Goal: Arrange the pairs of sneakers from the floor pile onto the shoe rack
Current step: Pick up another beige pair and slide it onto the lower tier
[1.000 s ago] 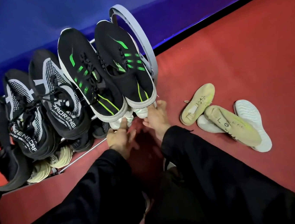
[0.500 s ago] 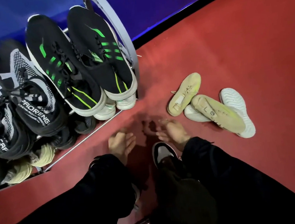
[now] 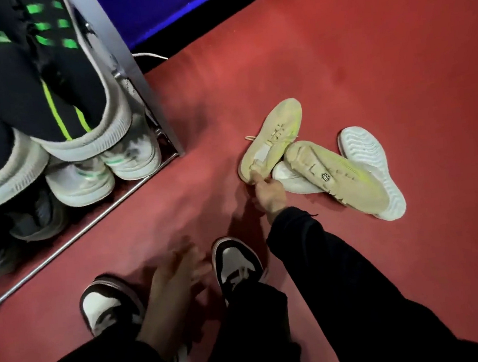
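Note:
A small pile of sneakers lies on the red floor to the right. A pale yellow sneaker (image 3: 274, 135) lies upright, and my right hand (image 3: 267, 192) pinches its heel end. A second yellow sneaker (image 3: 335, 175) lies sole up across a white sneaker (image 3: 371, 165) that is also sole up. My left hand (image 3: 174, 280) hovers blurred and open between my own two feet, holding nothing. The shoe rack (image 3: 133, 73) stands at the left, with black and green sneakers (image 3: 51, 83) on top and white sneakers (image 3: 105, 169) on the shelf below.
My own brown and white shoes (image 3: 235, 264) stand on the floor at the bottom. A blue wall (image 3: 170, 7) runs behind the rack, with a thin white cord (image 3: 149, 55) at its base. Dark sneakers (image 3: 36, 215) fill the rack's lower left.
Both hands left the rack's white sneakers. My right hand reached right and took hold of the yellow sneaker's heel. The view swung down and right, nearer the floor pile.

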Tool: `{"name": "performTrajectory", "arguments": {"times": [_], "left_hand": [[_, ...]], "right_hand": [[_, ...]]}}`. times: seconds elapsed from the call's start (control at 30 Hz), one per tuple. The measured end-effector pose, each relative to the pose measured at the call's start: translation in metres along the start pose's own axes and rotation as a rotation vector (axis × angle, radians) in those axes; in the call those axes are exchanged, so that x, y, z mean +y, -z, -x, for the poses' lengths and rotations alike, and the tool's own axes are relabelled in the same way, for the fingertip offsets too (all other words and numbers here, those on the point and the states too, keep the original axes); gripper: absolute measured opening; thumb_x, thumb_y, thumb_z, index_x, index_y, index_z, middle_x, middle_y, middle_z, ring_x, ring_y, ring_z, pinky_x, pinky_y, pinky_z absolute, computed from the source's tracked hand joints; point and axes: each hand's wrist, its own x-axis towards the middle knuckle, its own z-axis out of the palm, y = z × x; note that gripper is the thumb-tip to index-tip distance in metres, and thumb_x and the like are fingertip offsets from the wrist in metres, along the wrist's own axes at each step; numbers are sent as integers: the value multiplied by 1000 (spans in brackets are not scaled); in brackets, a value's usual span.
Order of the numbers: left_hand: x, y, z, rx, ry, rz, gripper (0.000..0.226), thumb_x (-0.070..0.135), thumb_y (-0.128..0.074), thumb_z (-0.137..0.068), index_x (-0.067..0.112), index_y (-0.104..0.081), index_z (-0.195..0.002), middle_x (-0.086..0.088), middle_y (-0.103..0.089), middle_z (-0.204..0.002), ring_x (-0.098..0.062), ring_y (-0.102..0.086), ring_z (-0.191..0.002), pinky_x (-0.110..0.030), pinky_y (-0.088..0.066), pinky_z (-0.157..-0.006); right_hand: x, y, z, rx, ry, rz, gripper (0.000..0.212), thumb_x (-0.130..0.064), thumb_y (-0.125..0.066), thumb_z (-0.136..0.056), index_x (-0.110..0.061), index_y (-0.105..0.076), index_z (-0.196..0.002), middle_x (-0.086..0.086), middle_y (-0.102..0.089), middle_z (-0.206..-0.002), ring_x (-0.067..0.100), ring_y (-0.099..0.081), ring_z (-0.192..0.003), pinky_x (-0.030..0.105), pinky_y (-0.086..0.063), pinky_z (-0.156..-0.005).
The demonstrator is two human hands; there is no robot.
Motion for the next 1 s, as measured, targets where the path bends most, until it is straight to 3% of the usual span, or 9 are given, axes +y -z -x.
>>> {"name": "performTrajectory", "arguments": {"times": [0.17,0.3,0.43,0.5,0.57,0.63,0.73,0.83,1.0], "left_hand": [[10,11,-7,23,-6,-70,19,9,-54,-100,0,-63,-115,-14,-66,-85,-13,-64,-53,-20,-51,-44],[13,6,-12,-18,2,-173,25,11,-56,-100,4,-63,-122,-16,-68,-96,-19,-63,-71,-21,-52,-51],[24,-15,-10,-140,-95,-330,41,38,-71,-90,27,-61,-128,2,-73,-93,-13,-66,-71,-32,-53,-66],[25,-33,-1,-174,-115,-319,13,23,-70,-92,30,-73,-103,18,-77,-84,3,-71,-68,-24,-58,-65],[31,-51,3,-183,-128,-328,17,8,-67,-92,22,-77,-94,4,-81,-89,-16,-78,-86,-31,-63,-75],[32,-54,6,-170,-150,-324,19,12,-70,-91,13,-72,-110,-11,-79,-105,-34,-74,-102,-49,-59,-92],[36,-49,6,-172,-137,-307,35,23,-74,-90,16,-66,-123,-10,-76,-115,-31,-72,-109,-57,-54,-99],[38,-43,8,-215,-159,-418,32,24,-73,-91,17,-66,-122,-9,-78,-108,-29,-75,-100,-51,-59,-90],[39,-20,19,-295,-118,-418,32,24,-71,-92,20,-65,-123,-17,-77,-99,-28,-74,-79,-38,-58,-67]], "right_hand": [[-18,-15,11,180,-28,-80,66,-52,-63,-90,0,-51,-129,17,-67,-124,35,-64,-115,38,-51,-98],[-15,-20,28,134,-40,-371,44,-45,-74,-65,-22,-49,-93,14,-73,-96,35,-72,-84,50,-60,-84],[-11,4,106,-59,-2,-565,28,-11,-69,-90,-16,-41,-90,7,-56,-69,16,-57,-51,30,-53,-54],[3,20,155,-215,57,-537,26,-9,-68,-92,-14,-43,-90,12,-48,-69,15,-50,-51,25,-47,-51],[19,37,187,-377,101,-466,22,-9,-67,-95,-11,-45,-91,14,-49,-73,13,-51,-51,22,-45,-49],[27,54,194,-424,43,-441,16,-23,-63,-99,-13,-53,-92,12,-61,-80,13,-62,-62,27,-50,-59],[21,87,155,-204,-164,-595,39,-52,-47,-102,-18,-65,-99,3,-69,-92,19,-65,-85,33,-51,-75],[14,112,97,-36,-226,-766,49,-61,-47,-98,-16,-60,-113,2,-65,-104,22,-64,-101,39,-48,-91],[13,133,50,217,-231,-826,20,-26,-57,-96,-5,-59,-95,10,-64,-94,24,-71,-82,37,-60,-77]]}}
